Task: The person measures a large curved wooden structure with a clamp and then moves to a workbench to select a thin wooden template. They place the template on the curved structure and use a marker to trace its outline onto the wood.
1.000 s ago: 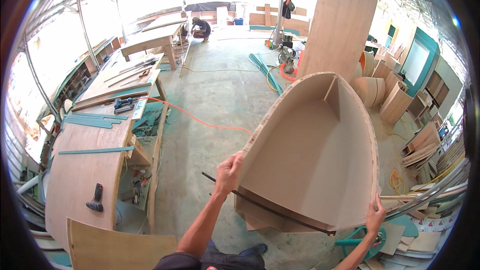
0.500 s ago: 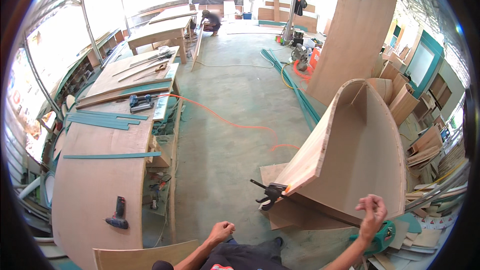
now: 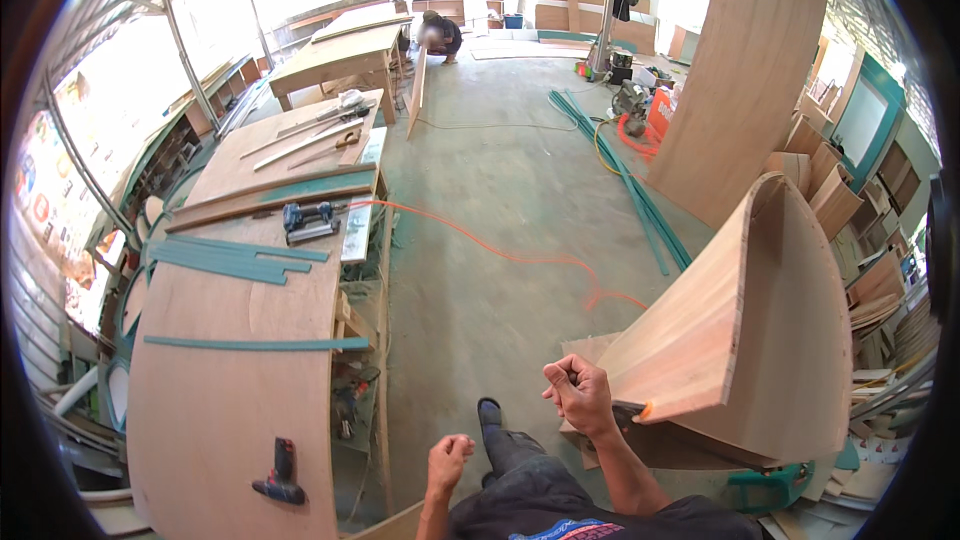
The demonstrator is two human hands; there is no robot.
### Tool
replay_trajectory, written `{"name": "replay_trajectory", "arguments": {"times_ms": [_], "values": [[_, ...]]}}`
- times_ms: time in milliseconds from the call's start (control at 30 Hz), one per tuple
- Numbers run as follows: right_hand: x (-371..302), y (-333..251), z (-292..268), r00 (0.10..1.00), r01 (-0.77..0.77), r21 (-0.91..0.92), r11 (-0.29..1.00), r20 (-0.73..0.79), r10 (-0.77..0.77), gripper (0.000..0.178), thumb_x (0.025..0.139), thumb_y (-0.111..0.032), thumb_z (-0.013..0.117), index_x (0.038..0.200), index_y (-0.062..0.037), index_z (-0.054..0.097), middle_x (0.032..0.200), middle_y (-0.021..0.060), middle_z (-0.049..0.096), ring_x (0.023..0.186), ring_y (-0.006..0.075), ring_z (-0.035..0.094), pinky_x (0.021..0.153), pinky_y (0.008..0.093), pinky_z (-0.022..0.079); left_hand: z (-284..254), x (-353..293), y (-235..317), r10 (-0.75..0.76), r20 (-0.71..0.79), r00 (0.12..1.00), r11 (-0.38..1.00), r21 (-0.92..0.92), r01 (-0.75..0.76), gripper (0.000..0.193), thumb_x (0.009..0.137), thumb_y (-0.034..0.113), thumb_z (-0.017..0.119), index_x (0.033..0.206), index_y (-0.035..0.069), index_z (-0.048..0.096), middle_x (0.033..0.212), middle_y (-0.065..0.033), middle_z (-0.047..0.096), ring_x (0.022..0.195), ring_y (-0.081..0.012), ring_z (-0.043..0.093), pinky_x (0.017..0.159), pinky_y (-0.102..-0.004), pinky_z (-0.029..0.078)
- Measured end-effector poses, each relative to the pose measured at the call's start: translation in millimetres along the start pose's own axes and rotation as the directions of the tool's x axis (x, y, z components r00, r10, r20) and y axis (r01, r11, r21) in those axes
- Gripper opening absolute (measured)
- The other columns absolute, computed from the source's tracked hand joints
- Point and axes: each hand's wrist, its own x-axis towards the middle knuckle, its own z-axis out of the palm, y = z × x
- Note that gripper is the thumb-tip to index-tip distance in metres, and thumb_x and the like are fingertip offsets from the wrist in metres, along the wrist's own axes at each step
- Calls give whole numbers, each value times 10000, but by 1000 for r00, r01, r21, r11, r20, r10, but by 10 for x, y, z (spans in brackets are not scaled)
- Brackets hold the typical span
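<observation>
My left hand (image 3: 450,462) is loosely curled with nothing visible in it, between my body and the long workbench (image 3: 230,420). My right hand (image 3: 580,392), closed in an empty fist, is raised at the near left corner of a curved wooden shell (image 3: 690,325). Behind the right wrist, a dark bar clamp (image 3: 628,408) shows only in part at the shell's lower corner. On the bench lie a cordless drill (image 3: 280,475), several teal strips (image 3: 255,343) and a blue nail gun (image 3: 310,221).
An orange air hose (image 3: 480,243) crosses the floor from the bench toward the shell. Long teal strips (image 3: 625,180) lie on the floor beyond, near a tall plywood sheet (image 3: 745,80). Another person (image 3: 441,38) crouches at the far tables. A green stool-like thing (image 3: 775,488) sits below the shell.
My right hand has swung left from the shell's near edge to its left corner. My view has turned left, and one foot has come forward. The left hand stays curled.
</observation>
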Motion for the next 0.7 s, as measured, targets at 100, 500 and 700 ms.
{"name": "replay_trajectory", "arguments": {"times_ms": [100,500,700], "values": [[588,70,170,1000,25,18,1000,-9,-25,303,971,-284,647,838,-16,598,546,-30,522,468,33,502,478,215,463,-69,342,-15,-112,81,990,993,40,109,253,973,216,584,1009,-19,669,943,-80,720,829,-135,661,733,-267,518],[2974,219,473,838,-132,86,987,542,65,373,989,-310,609,1268,-63,636,709,-5,639,633,72,551,581,238,459,575,2706,2278,47,381,923,895,-427,130,346,1036,242,501,1225,-35,586,1072,-119,685,923,-186,669,828,-315,545],[3398,328,192,908,-130,-202,971,369,198,684,953,-368,637,1530,-181,323,842,122,671,664,165,599,666,312,501,1313,3493,3065,-75,521,850,853,-408,326,308,1006,150,542,1265,-16,561,1101,-113,658,970,-203,651,878,-326,546]]}}
